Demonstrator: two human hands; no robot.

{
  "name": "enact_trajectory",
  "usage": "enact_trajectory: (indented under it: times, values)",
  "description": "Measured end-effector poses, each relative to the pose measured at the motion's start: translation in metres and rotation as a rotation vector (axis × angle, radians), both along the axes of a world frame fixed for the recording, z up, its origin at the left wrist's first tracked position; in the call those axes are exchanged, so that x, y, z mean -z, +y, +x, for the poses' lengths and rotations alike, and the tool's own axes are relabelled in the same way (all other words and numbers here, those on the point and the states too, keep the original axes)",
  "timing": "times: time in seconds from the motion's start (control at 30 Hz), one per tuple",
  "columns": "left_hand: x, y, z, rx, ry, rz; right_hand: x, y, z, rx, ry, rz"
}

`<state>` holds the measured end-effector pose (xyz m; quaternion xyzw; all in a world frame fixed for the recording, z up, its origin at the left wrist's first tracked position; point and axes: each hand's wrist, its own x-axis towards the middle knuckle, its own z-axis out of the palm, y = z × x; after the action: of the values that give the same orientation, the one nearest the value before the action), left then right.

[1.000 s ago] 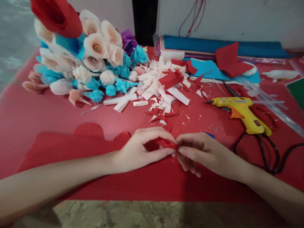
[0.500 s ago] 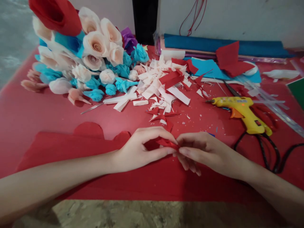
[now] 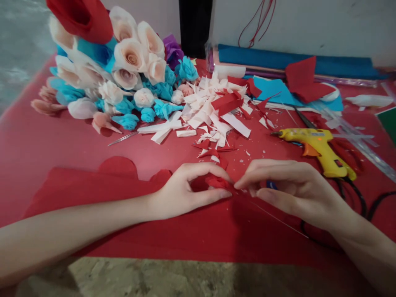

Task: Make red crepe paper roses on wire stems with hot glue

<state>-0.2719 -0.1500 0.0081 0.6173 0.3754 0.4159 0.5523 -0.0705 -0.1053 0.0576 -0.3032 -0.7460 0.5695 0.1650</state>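
My left hand (image 3: 185, 192) pinches a small rolled piece of red crepe paper (image 3: 216, 182) between thumb and fingers, just above the table. Most of the roll shows in the gap of the grip. My right hand (image 3: 287, 192) hovers close to its right end, thumb and index finger apart, nothing visible between them. A thin pale strand (image 3: 280, 220) slants down to the right below that hand. Under and beside my left forearm lies a red paper sheet (image 3: 93, 185) with rounded petal shapes (image 3: 119, 167) along its far edge.
Paper flowers (image 3: 130, 57) in white, blue, pink and red fill the back left. White and red scraps (image 3: 213, 107) are heaped at centre. A yellow glue gun (image 3: 321, 146) with a black cord (image 3: 354, 192) lies right. Blue paper rolls (image 3: 293, 62) line the wall.
My right hand has let go of the red paper's end and drawn back to the right, its thumb and index finger parting. My left hand keeps its hold.
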Motion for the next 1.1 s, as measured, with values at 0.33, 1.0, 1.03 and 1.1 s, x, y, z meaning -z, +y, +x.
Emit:
enact_trajectory:
  times: [0.33,1.0,1.03,1.1]
  values:
    - [-0.0007,-0.0001,0.0003,0.016,0.018,-0.017,0.0045,-0.0032,-0.0034,-0.015,-0.006,0.054]
    - [0.0000,-0.0001,0.0011,0.021,0.016,-0.041,0.0041,0.0006,0.0008,0.215,-0.011,-0.143]
    - [0.0000,0.0001,0.0011,0.021,0.018,-0.041,0.0037,0.0010,0.0005,0.213,-0.008,-0.139]
    - [0.0000,0.0003,0.0011,0.021,0.024,-0.040,0.0031,0.0012,0.0006,0.207,-0.001,-0.135]
